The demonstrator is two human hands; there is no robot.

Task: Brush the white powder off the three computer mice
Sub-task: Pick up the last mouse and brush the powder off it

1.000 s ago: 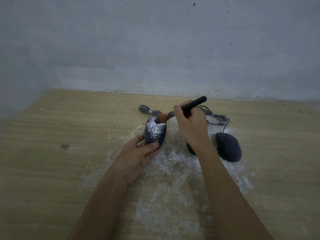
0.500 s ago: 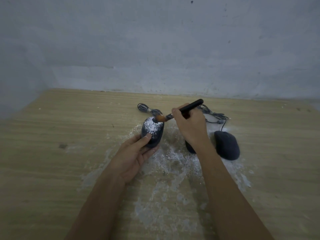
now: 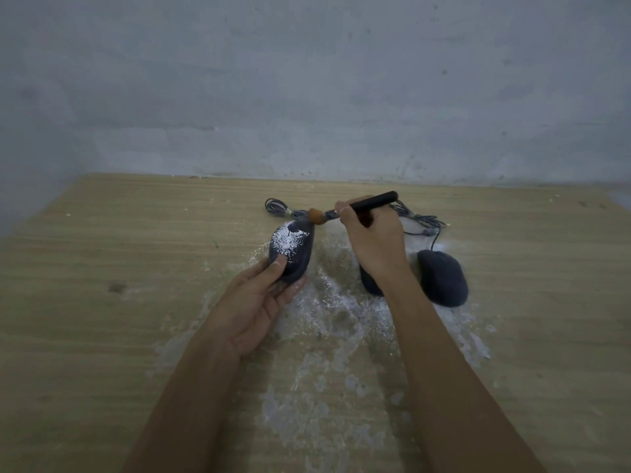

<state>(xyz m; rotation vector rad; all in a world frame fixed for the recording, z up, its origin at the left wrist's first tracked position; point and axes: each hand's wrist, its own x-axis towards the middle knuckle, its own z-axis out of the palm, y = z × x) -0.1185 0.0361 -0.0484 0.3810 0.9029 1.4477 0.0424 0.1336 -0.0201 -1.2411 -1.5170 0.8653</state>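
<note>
Brushing step, left mouse (image 3: 290,254) in progress; left hand (image 3: 254,302) curled round its near end, tilted over table (image 3: 136,268); right hand (image 3: 372,240) pinched brush (image 3: 374,200), bristles at far tip; powder (image 3: 288,238) sat thick on top, so next up probably sweeps down its back.

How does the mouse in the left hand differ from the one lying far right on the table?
The held mouse carries white powder on top; the far-right mouse looks clean. The left hand grips the held mouse; the far-right mouse lies on the table, untouched. Both are dark.
</note>
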